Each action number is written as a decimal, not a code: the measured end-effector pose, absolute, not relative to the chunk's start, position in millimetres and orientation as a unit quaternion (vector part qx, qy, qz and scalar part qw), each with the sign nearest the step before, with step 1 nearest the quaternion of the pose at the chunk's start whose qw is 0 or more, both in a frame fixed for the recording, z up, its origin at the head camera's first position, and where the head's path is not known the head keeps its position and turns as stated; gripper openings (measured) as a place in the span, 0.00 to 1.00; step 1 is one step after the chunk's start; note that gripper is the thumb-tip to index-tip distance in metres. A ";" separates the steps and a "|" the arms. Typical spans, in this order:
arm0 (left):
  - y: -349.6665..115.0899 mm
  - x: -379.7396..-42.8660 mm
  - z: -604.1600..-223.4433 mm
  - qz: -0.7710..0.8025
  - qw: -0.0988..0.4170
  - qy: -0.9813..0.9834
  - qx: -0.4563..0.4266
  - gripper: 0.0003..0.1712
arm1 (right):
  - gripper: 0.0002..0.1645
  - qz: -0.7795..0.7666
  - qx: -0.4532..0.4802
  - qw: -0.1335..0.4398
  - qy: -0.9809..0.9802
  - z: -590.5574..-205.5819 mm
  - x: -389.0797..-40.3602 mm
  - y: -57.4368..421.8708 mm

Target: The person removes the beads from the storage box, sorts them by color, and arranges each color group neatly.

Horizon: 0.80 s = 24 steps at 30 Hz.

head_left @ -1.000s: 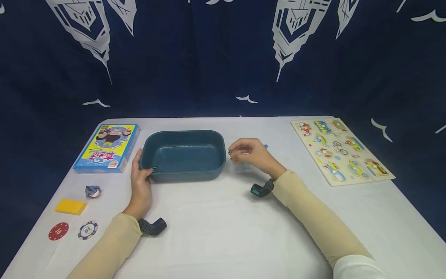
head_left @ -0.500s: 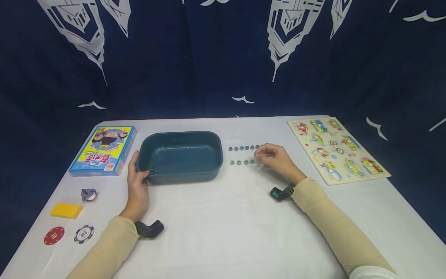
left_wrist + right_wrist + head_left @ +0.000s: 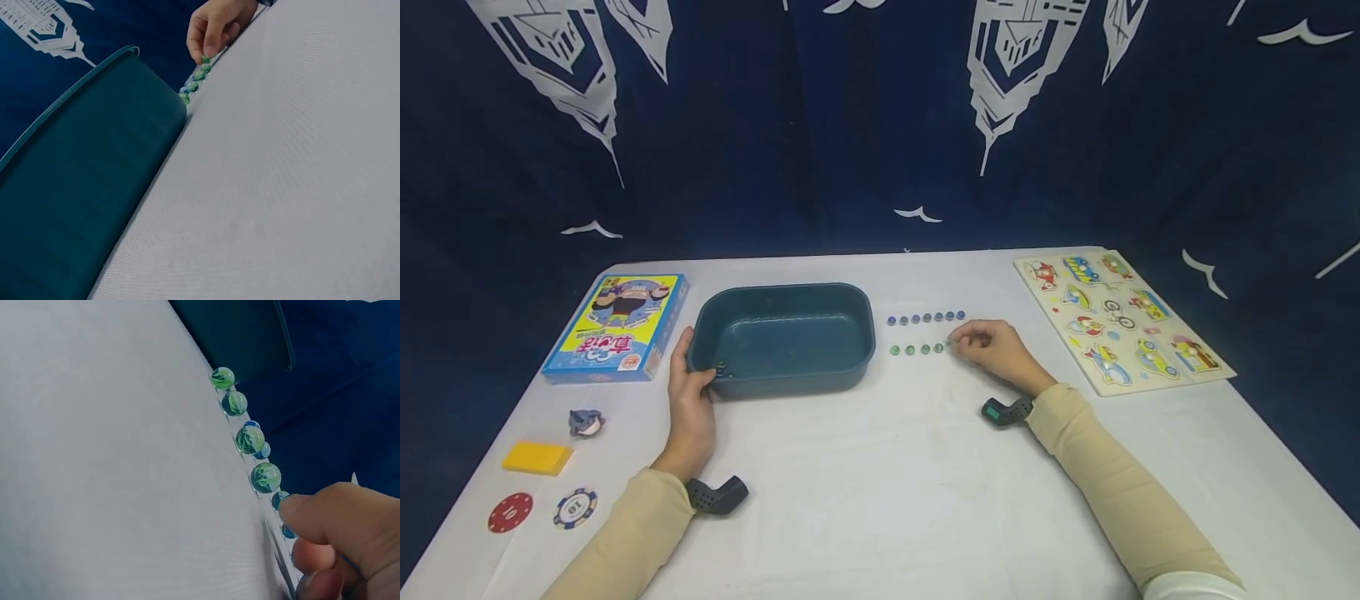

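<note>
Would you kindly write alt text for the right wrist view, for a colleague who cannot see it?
A person's right hand pinches a partly hidden, round glass marble at the end of a row of four clear glass marbles with green swirls on a white cloth-covered table. Blue glass marbles show behind the row; a dark teal container stands beyond.

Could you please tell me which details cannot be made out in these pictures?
Head view: the small objects inside the bin are too tiny to identify or count.
Left wrist view: the bin's inside is hidden by its outer wall; the left hand lies outside the frame.
Right wrist view: green marbles and the right hand hide much of the blue row.
</note>
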State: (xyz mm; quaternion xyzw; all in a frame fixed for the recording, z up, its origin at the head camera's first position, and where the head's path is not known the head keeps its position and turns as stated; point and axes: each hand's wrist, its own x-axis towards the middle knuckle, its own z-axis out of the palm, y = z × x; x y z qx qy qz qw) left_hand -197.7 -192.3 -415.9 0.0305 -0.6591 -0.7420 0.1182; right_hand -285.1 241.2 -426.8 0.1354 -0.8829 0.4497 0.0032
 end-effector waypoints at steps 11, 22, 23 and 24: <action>-194.7 -196.6 -413.7 -0.738 0.116 -0.664 0.034 0.43 | 0.11 0.416 0.135 0.013 -0.899 -422.9 -282.6 235.3; -191.8 -196.8 -415.0 -0.747 0.119 -0.653 0.037 0.43 | 0.20 0.526 0.118 -0.043 -0.841 -412.9 -281.9 234.2; -191.3 -197.0 -415.4 -0.749 0.120 -0.651 0.037 0.43 | 0.20 0.533 0.116 -0.048 -0.837 -409.8 -280.6 232.4; -190.9 -197.3 -415.8 -0.748 0.119 -0.652 0.037 0.43 | 0.20 0.535 0.116 -0.050 -0.835 -405.7 -278.7 229.7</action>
